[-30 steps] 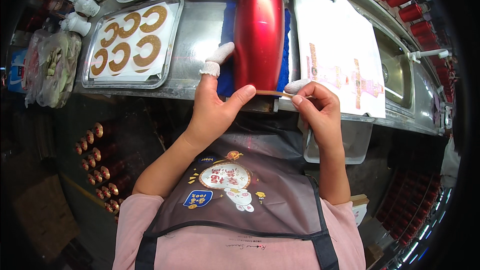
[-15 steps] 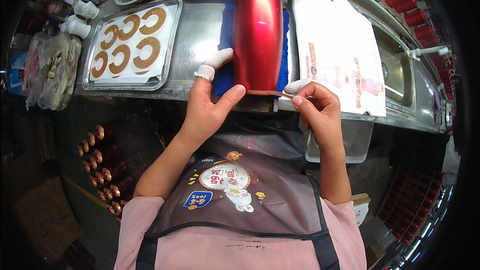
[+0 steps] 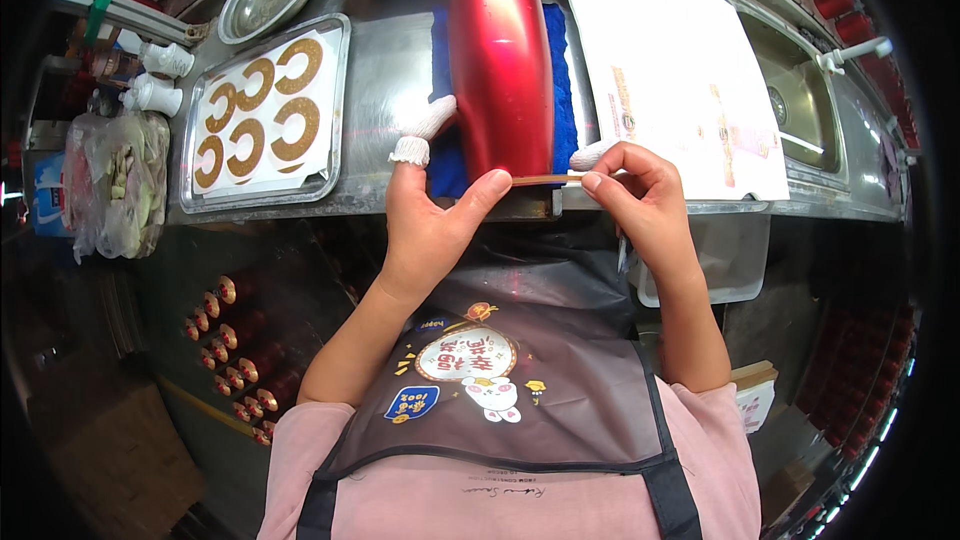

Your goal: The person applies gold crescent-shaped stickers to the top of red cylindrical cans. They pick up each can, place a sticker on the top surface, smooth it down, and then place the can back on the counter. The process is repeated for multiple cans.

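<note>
A metal counter (image 3: 388, 80) holds a blue cloth (image 3: 564, 85), under a metallic red bottle (image 3: 500, 70) lying neck-away. The left hand (image 3: 428, 215), thumb spread, touches it; the right hand (image 3: 648, 192) pinches what looks like a thin brown strip (image 3: 545, 180) along its base.

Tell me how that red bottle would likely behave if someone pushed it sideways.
The red bottle may roll, since its body looks rounded and it lies on its side. The blue cloth beneath would probably add some grip. Its smooth, shiny surface could make it slippery to hold.
</note>
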The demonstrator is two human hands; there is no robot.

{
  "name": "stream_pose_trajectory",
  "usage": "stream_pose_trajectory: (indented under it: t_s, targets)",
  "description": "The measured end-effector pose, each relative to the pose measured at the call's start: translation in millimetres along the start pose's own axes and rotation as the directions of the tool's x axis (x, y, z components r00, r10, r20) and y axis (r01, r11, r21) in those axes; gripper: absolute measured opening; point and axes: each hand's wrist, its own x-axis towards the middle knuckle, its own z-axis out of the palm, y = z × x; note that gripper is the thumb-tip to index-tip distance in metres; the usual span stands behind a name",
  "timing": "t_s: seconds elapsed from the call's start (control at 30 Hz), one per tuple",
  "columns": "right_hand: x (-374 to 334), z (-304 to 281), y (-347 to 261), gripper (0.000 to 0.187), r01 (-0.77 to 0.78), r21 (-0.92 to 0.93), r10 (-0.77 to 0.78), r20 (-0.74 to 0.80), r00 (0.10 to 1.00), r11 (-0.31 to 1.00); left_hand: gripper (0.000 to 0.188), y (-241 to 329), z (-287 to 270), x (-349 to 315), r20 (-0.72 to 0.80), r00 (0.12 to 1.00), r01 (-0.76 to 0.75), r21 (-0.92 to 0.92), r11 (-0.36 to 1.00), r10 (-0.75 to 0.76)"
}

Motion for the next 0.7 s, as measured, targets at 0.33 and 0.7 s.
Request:
stream_pose_trajectory:
  t_s: [0.33, 0.7]
  targets:
    - [1.2, -0.6, 1.6, 0.013, 0.026, 0.05, -0.027, 0.02, 0.999, 0.998, 0.044, 17.2, -15.4, -28.1, 0.211, 0.907, -0.414, 0.604, 0.681, 0.364]
    - [6.3, 0.7, 9.9, 0.014, 0.017, -0.009, -0.016, 0.02, 1.0, 1.0, 0.048, 26.4, -22.0, -26.3, 0.25, 0.915, -0.395, 0.72, 0.57, 0.317]
